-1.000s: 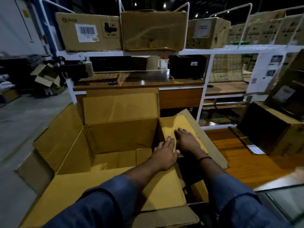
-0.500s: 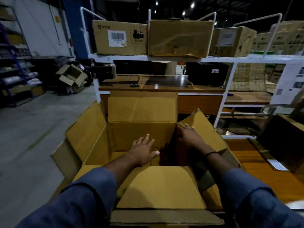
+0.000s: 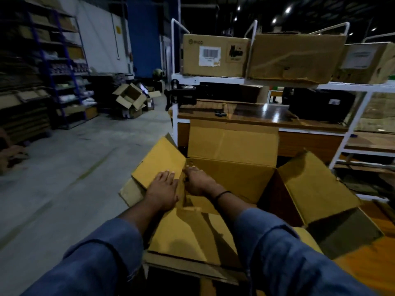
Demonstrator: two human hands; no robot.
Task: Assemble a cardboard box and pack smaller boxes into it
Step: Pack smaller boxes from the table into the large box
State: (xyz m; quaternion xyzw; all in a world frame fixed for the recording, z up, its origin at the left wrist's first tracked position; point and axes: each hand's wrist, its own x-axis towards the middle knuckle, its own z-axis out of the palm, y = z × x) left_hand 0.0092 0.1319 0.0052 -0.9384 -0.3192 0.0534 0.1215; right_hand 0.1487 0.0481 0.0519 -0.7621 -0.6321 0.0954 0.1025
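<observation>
Under the left hand's fingers (image 3: 168,175), the left box flap (image 3: 159,160).

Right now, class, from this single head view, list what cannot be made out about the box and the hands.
Head view:
1. Box floor: mostly hidden by the right forearm and near flap.
2. Right hand: grip blurred at the left flap fold.
3. Barcode label text: too small, blurred.

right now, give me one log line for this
step: box assembly | left hand: flat on left flap | right hand: at its fold | box: open, no small boxes seen inside
</observation>
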